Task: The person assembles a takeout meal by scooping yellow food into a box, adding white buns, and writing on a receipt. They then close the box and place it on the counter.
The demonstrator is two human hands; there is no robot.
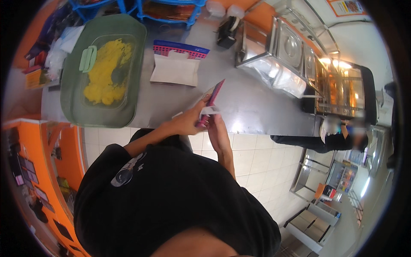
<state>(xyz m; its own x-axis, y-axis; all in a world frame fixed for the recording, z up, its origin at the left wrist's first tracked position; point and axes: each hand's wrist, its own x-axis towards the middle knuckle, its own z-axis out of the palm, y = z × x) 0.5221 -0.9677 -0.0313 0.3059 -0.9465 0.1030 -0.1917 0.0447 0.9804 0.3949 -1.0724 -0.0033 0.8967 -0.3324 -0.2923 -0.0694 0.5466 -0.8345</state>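
Close to the counter's front edge, my left hand (191, 119) grips a small pink-and-white paperboard carton (215, 92), its fingers closed round one side. My right hand (217, 130) is at the carton's lower end, fingers bent against a white flap there; its fingertips are partly hidden. Beyond my hands lies a second paperboard carton (174, 70), white with a pink patterned strip and a blue edge, resting on the steel counter (165, 100). On the left stands a large green tub (70, 96) holding yellow crumbly food (102, 83) and a pale green clip-like handle (87, 58).
Blue racks (171, 17) stand at the back. A black tape dispenser (228, 32) sits near steel food pans (291, 40) and plastic-wrapped items (287, 81). Farther right are a lit display cabinet (342, 88) and another person in dark clothes (299, 141). Orange partition (64, 171) at left.
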